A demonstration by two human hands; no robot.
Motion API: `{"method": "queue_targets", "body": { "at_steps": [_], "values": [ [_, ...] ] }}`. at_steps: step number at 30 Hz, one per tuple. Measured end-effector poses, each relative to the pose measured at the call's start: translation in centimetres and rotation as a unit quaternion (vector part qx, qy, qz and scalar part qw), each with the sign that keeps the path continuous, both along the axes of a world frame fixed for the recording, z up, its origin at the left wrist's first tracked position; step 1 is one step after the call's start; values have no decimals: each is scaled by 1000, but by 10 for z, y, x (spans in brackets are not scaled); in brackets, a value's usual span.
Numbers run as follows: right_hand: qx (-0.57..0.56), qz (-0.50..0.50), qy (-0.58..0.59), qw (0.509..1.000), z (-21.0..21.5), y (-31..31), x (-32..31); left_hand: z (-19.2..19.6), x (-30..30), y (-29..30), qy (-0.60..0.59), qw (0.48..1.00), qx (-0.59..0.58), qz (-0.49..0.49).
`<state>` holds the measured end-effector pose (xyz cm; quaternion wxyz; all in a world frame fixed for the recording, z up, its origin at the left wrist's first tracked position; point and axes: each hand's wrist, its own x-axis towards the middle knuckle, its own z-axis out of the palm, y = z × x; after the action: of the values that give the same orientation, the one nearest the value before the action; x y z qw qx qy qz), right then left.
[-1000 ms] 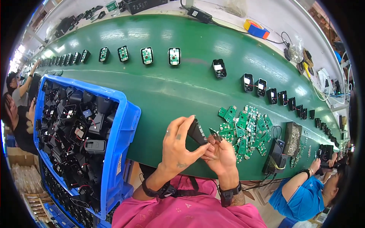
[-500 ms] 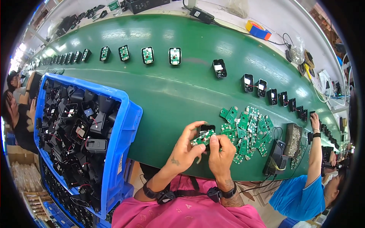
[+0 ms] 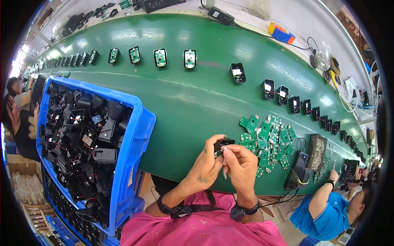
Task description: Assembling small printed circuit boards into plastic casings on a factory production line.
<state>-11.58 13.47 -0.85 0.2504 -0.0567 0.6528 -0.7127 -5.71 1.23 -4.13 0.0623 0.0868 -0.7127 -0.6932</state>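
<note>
Both hands pinch one small black housing above the near edge of the green bench (image 3: 184, 106).

The left hand (image 3: 206, 164) and right hand (image 3: 242, 164) meet, fingers closed around the black housing (image 3: 223, 143), with a green circuit board (image 3: 218, 153) showing between the fingertips. Just beyond the right hand lies a pile of green circuit boards (image 3: 269, 137); well to the left of the left hand stands a blue crate (image 3: 133, 156) of black housings.

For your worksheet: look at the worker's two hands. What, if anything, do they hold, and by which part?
Both the left hand and right hand pinch a small black housing at its lower end; a green circuit board edge shows between the fingers.
</note>
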Motion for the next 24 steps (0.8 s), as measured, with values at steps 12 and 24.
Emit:
{"method": "queue_targets", "body": {
  "at_steps": [12, 24],
  "values": [
    [215, 131, 353, 901, 27, 6, -17, 28, 0, -30, 27, 997, -56, -47],
    [202, 220, 342, 891, 39, 11, -31, 42, 0, -35, 15, 992, -82, -91]
  ]
}}
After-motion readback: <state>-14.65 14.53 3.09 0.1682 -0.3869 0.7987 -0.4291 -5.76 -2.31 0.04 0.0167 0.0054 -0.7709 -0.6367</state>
